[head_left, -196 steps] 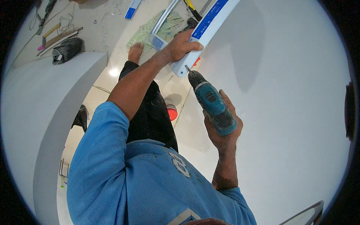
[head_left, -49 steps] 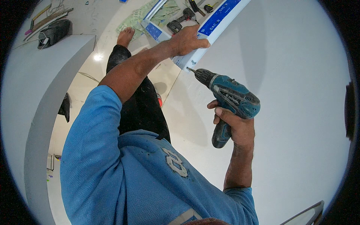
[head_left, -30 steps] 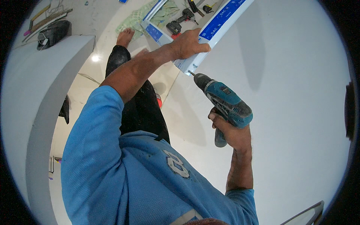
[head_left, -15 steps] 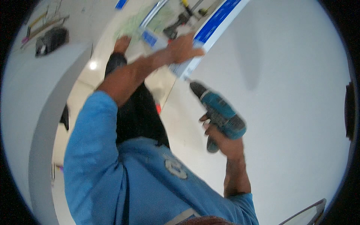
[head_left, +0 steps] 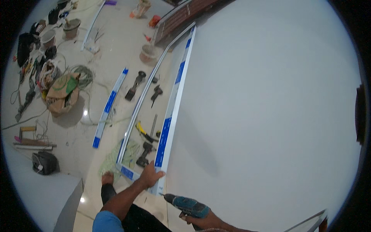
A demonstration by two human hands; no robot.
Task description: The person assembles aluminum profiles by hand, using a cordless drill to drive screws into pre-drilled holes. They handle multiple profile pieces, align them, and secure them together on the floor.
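Note:
My right hand (head_left: pixel 209 220) grips a teal-and-black cordless drill (head_left: pixel 189 205), its trigger finger around the handle. The drill's thin bit points left and reaches the end of a long white metal frame (head_left: pixel 174 120) covered in patches of blue film; whether it touches cannot be made out. My left hand (head_left: pixel 150 177) is closed around that frame just above the corner, thumb across its white face. The frame is a long rectangle, with a short blue-filmed end piece (head_left: pixel 128 173) meeting the corner beside my left hand. It stands along a pale wall or panel surface.
Inside the frame lie a second drill (head_left: pixel 144 154), a yellow-and-black hammer (head_left: pixel 145 132) and a smaller power tool (head_left: pixel 156 93). Another blue-filmed strip (head_left: pixel 110 108) rests on the tiles. Buckets (head_left: pixel 72 28), a paper sack (head_left: pixel 63 92) and cables are at far left. A grey ledge (head_left: pixel 46 193) stands near left.
The view has swung up and shows far more of the frame and floor. Both hands keep their hold, and the drill bit is still at the frame's end.

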